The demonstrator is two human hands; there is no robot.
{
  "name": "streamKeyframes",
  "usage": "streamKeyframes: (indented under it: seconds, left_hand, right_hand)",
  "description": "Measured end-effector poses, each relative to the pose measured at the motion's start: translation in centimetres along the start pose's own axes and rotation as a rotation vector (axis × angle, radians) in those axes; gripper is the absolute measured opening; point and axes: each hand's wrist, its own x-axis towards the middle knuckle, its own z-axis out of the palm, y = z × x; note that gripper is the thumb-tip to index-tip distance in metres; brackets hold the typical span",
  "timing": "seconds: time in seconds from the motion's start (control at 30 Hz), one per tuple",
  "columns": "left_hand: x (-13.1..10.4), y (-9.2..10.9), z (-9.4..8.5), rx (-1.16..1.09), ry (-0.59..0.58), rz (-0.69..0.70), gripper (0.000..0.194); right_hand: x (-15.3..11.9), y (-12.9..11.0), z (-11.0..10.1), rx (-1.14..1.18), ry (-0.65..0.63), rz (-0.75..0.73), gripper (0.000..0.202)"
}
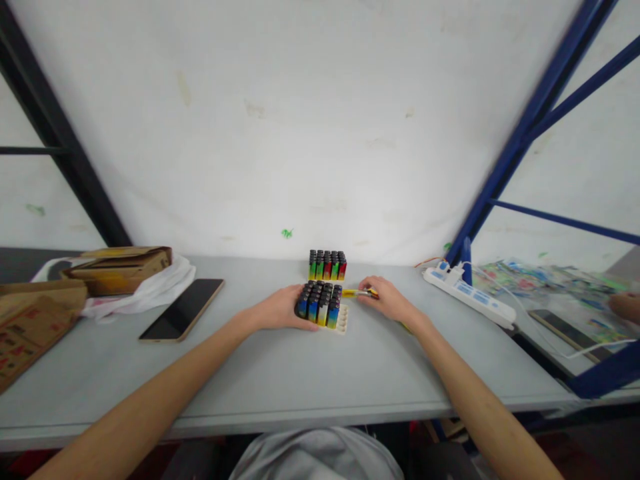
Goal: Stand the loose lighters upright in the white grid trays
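Note:
A white tray (342,325) with round slots holds several lighters (320,305) standing upright, blue and yellow bodies with black tops. Its right column of slots shows bare. My left hand (287,308) is curled round the tray's left side, thumb along the front, fingers partly hidden behind the lighters. To the tray's right, my right hand (381,297) pinches a thin yellow-and-silver object (361,293), which lies sideways and points at the lighters; its kind is too small to make out. Behind stands a second block of lighters (327,265), green, red and yellow with black tops.
A dark-screened tablet or phone (183,310) lies at left, near cardboard boxes (120,270) and a white plastic bag (167,280). At right are a white power strip (470,295) and a blue frame (510,153). Beyond it, another person's hand (625,307) shows near plastic packets.

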Motion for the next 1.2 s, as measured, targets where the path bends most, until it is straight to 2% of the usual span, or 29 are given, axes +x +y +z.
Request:
streamKeyframes:
  seconds: [0.2, 0.3, 0.37, 0.5, 0.6, 0.67, 0.83, 0.93, 1.1, 1.2]
  left_hand:
    - [0.2, 0.0, -0.3, -0.055, -0.02, 0.0, 0.079]
    - [0.1, -0.1, -0.5, -0.058, -0.021, -0.002, 0.08]
    - [-0.1, -0.2, -0.7, -0.051, -0.02, -0.01, 0.082]
    - [-0.3, -0.3, -0.9, -0.036, -0.032, -0.02, 0.083]
    - [-0.3, -0.2, -1.0, -0.04, -0.038, -0.019, 0.082]
    - [-0.3, -0.1, -1.0, -0.039, -0.036, -0.028, 0.081]
    - [-0.3, -0.1, -0.9, -0.032, -0.038, -0.033, 0.08]
    - [-0.3, -0.4, -0.8, -0.028, -0.035, -0.027, 0.08]
    - [-0.2, -1.0, -0.6, 0.014, -0.032, -0.039, 0.082]
    - [-0.2, -1.0, -0.5, 0.006, -0.037, -0.048, 0.082]
  right_hand:
    - [0.4, -1.5, -0.3, 0.536, 0.183, 0.219, 0.043]
    - [0.8, -2.5, 0.3, 0.815, 0.244, 0.302, 0.043]
    - [0.9, -3.3, 0.6, 0.979, 0.249, 0.298, 0.043]
    - [1.0, -5.1, 1.0, 1.185, 0.152, 0.257, 0.041]
    - [0.9, -6.1, 1.5, 1.143, 0.097, 0.307, 0.04]
    - [1.0, -6.4, 2.1, 1.044, 0.11, 0.333, 0.042]
    - [1.1, -6.1, 3.8, 0.667, 0.273, 0.344, 0.051]
    - [1.1, -5.7, 4.4, 0.486, 0.327, 0.356, 0.049]
    - [1.1, -5.3, 4.1, 0.405, 0.343, 0.345, 0.045]
    - [1.0, -5.5, 3.6, 0.458, 0.271, 0.314, 0.043]
